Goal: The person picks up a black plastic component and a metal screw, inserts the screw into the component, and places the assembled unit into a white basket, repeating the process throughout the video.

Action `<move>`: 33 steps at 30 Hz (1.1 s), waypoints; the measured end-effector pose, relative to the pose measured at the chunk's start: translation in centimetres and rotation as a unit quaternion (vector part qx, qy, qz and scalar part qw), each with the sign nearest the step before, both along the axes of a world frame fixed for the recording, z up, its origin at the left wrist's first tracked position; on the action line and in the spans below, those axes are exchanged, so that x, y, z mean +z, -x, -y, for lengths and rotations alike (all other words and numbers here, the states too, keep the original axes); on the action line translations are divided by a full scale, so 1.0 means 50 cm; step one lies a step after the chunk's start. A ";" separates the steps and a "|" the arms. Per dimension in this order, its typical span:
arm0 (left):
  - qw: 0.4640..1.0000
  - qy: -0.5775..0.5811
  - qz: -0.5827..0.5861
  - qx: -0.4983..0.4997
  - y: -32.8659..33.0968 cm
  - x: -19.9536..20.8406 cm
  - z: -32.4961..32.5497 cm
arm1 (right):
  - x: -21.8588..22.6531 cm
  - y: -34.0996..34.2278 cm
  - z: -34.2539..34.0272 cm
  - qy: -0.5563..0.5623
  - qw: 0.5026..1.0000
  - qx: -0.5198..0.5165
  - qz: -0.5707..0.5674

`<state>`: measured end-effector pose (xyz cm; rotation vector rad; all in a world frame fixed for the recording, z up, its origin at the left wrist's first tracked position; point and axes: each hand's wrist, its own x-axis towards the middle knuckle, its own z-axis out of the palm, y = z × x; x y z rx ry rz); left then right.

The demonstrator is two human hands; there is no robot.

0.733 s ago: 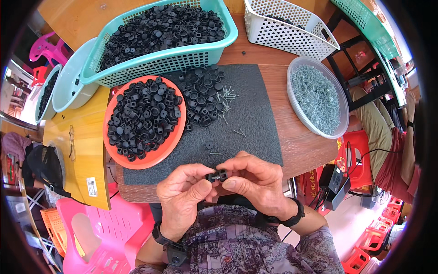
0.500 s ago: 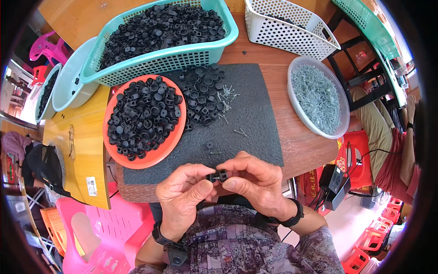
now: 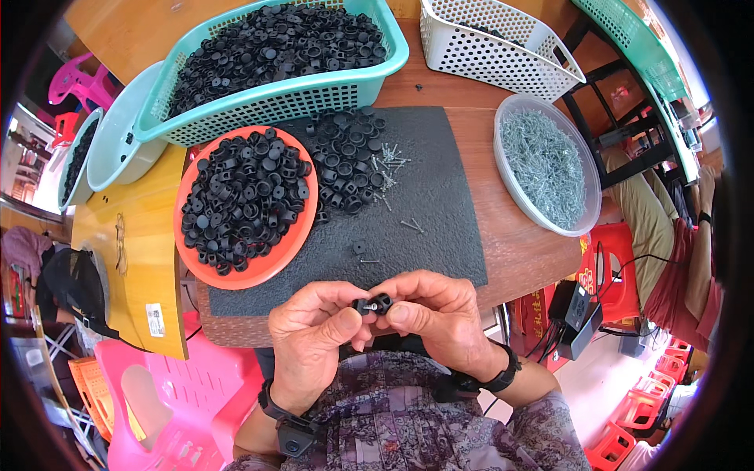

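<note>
Over the near edge of the dark mat, my left hand (image 3: 314,330) and my right hand (image 3: 444,318) meet, fingertips pinched. A small black plastic piece (image 3: 360,305) is in my left fingers. My right fingers grip a round black plastic cap (image 3: 382,302) against it. A thin metallic bit, apparently a screw, shows between the two pieces; fingertips hide part of it. Just beyond my hands lie a single screw (image 3: 369,261) and a loose black cap (image 3: 360,246) on the mat (image 3: 428,204). An orange plate (image 3: 305,245) heaped with black caps stands to the left.
Loose black caps (image 3: 345,169) and several screws (image 3: 386,161) lie on the mat. A large teal basket (image 3: 275,102) of black parts stands behind. To the right are a clear tub (image 3: 589,220) of screws and a white basket (image 3: 487,63). A seated person (image 3: 679,290) is at far right.
The paired black pieces have turned slightly between my fingers, exposing the metallic bit more. My hands have stayed in nearly the same place.
</note>
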<state>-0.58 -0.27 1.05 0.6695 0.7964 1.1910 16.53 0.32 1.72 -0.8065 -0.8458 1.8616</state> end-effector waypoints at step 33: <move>0.961 -0.119 -0.240 0.059 -0.018 0.021 0.013 | -0.020 0.006 0.012 -0.219 0.948 -0.081 0.215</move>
